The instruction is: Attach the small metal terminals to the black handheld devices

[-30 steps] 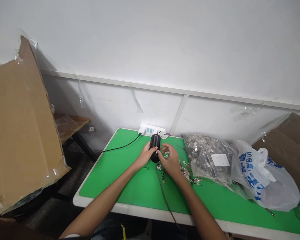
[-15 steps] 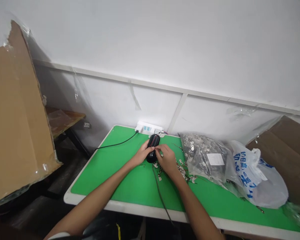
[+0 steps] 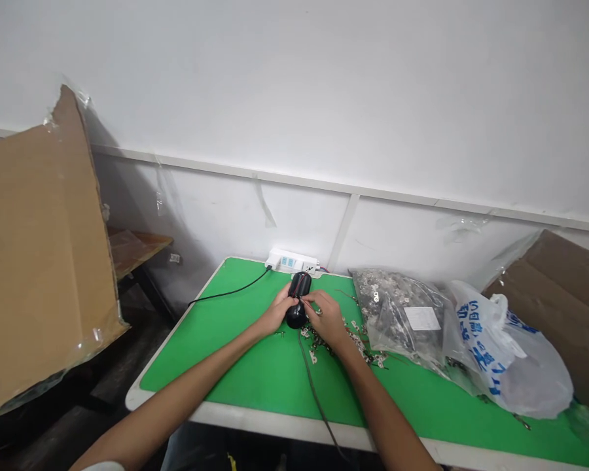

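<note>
A glossy black rounded device (image 3: 296,318) rests on the green table, a grey cord (image 3: 310,376) running from its near end over the table's front edge. My left hand (image 3: 277,310) is closed around its left side, with the thumb across the top. From the right, my right hand (image 3: 326,316) pinches what looks like a thin reddish wire over the device's middle; the fingertips hide its end. Dark and reddish strands also lie along the device's far part. Small metal tabs (image 3: 360,347) with bits of wire are strewn beneath and beside my right hand.
A white power strip (image 3: 291,260) with a black plug cable (image 3: 230,293) stands against the wall. To the right lie a clear bag of metal parts (image 3: 397,304) and a white plastic bag with blue print (image 3: 510,366). Cardboard sheets (image 3: 44,261) flank the table (image 3: 216,366).
The view has shifted slightly, so the table sits a little lower. Both hands stay at the black device, the right fingertips still pinched over its middle.
</note>
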Available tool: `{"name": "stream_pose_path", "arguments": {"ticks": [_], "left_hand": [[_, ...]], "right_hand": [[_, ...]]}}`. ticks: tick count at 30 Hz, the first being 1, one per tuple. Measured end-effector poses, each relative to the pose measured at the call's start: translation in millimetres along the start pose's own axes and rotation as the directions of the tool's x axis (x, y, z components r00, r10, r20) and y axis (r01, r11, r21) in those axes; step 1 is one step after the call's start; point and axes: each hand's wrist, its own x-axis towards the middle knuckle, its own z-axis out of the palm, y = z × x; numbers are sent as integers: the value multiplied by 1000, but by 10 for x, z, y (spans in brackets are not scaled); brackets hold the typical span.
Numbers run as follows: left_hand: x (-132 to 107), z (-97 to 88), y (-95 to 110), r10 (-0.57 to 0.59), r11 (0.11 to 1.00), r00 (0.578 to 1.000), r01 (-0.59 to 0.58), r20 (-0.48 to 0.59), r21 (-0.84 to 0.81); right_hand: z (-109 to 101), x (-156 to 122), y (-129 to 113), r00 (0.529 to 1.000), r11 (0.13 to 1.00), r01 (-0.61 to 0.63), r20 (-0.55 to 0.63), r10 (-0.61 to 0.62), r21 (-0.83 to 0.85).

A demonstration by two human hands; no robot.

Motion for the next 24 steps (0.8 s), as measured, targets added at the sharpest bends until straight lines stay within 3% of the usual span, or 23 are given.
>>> {"name": "stream_pose_path", "arguments": {"ticks": [4,11,18,24], "left_hand": [[8,0,-17,-12,999,1000,11,-18,-33],[-16,-6,-71,54,998,997,-52,-51,45],[-15,58,-52,34,999,999,-34,9,-41],[-21,72,-38,24,994,1000,-23,15,-108]], "right_hand": [[22,17,15,1000,1000,-15,-8,15,16],[67,24,41,1000,998,-21,-2,21,56],[-60,48,-3,995,993,-77,63,72,85],[-37,50,-29,988,986,-156,27,155,53]]}}
